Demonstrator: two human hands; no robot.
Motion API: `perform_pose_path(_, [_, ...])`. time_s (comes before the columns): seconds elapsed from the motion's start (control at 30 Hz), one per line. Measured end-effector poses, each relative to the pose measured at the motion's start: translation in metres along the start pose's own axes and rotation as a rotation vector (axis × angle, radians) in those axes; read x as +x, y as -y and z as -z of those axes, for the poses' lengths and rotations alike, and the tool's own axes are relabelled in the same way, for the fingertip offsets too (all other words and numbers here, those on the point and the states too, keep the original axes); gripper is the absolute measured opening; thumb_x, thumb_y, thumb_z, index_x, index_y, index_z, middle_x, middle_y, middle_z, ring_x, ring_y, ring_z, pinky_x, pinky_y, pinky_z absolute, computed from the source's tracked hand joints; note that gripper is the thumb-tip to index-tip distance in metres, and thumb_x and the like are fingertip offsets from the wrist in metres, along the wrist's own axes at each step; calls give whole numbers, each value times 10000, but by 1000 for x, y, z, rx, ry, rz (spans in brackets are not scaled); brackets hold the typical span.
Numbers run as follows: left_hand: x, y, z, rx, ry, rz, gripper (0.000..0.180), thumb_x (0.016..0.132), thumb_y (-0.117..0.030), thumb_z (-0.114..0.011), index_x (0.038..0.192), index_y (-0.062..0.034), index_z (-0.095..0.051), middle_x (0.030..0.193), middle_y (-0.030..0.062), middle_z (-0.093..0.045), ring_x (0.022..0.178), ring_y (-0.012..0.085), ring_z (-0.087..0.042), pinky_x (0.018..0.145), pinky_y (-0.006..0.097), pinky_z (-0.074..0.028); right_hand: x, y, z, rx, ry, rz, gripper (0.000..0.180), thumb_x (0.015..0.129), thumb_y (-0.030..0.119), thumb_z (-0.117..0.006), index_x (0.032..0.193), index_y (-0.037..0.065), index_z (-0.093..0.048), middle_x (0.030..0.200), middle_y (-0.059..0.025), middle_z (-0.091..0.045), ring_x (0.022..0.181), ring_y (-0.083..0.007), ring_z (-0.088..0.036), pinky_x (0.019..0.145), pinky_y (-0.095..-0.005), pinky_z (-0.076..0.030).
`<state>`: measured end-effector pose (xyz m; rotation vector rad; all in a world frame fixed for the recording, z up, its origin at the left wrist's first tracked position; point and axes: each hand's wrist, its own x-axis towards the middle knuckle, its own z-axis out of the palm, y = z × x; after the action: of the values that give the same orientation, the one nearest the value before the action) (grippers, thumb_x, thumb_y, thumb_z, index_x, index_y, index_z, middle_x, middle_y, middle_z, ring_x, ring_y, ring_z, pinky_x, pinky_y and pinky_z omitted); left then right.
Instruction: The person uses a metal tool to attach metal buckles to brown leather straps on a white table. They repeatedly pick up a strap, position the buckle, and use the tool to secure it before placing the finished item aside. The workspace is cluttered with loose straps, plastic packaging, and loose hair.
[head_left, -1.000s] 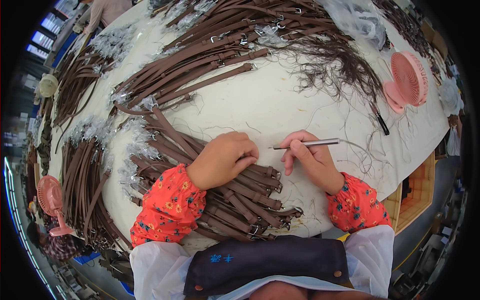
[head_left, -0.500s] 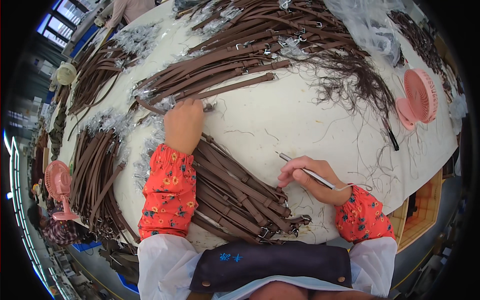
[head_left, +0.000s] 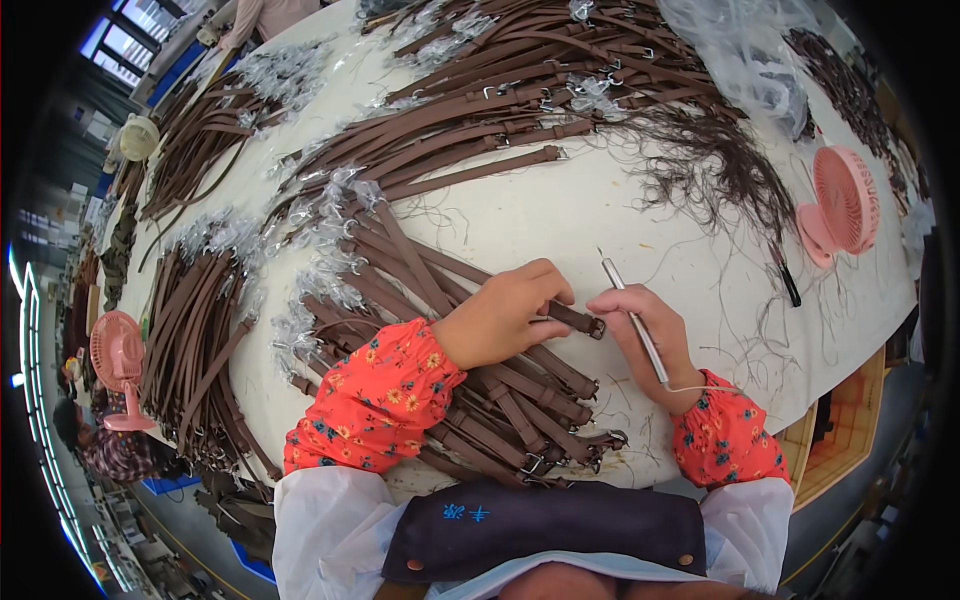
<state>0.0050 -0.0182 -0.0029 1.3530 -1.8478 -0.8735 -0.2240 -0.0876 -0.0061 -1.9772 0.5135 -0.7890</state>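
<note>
My left hand (head_left: 505, 315) pinches a brown leather strap (head_left: 573, 317) near its buckle end, lifted just over the pile. Close by on the right, my right hand (head_left: 648, 325) grips a slim silver pen-shaped tool (head_left: 648, 346) with a thin cord at its back. The tool's fine tip points up and away from me. Fingers of my right hand are right at the strap's buckle end; whether they touch it I cannot tell. Under my left hand lies a heap of similar brown straps (head_left: 520, 425), several with metal buckles at the near right end.
More brown straps (head_left: 430, 130) cover the far part of the white table (head_left: 520, 215), with clear plastic wrap around many ends. Loose dark threads (head_left: 700, 180) lie at far right beside a pink fan (head_left: 842, 200). Another pink fan (head_left: 117, 360) stands left. A yellow crate (head_left: 845, 410) sits low right.
My left hand has come from the pile's far end towards me and right, and holds the strap near its buckle. My right hand has risen slightly, with the tool turned more upright.
</note>
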Motion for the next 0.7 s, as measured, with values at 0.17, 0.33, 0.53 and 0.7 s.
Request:
perform_pose_path(0.17, [0,5,-2,2,47,73,318,809,-46,-780,1079,-38,-612,970,113,-606,747,236,-618,685,358,-510,4,0,-3,-171,101,79,395,834,20,-714,1198,114,-592,1007,-119,-660,895,-322,-640,804,-391,-514])
perform_pose_path(0.33, [2,2,-3,-28,18,30,342,782,-8,-795,1081,-57,-634,948,64,-593,727,177,-579,669,311,-493,1,-6,-1,-147,103,24,376,817,19,-717,1158,116,-592,1006,-90,-666,916,-301,-641,848,-402,-491])
perform_pose_path(0.53, [1,-4,-2,-19,8,-3,310,789,-5,-780,1064,-61,-648,949,64,-588,757,189,-589,684,317,-499,2,-5,2,-222,112,75,363,817,5,-704,1147,105,-591,984,-73,-675,892,-284,-650,846,-385,-489])
perform_pose_path(0.7, [-1,3,-7,35,18,-49,157,827,1,-747,959,-37,-670,936,65,-614,776,183,-620,685,313,-507,-1,-1,1,-33,55,-217,258,966,67,-612,1220,64,-568,992,-85,-684,895,-204,-677,860,-319,-504])
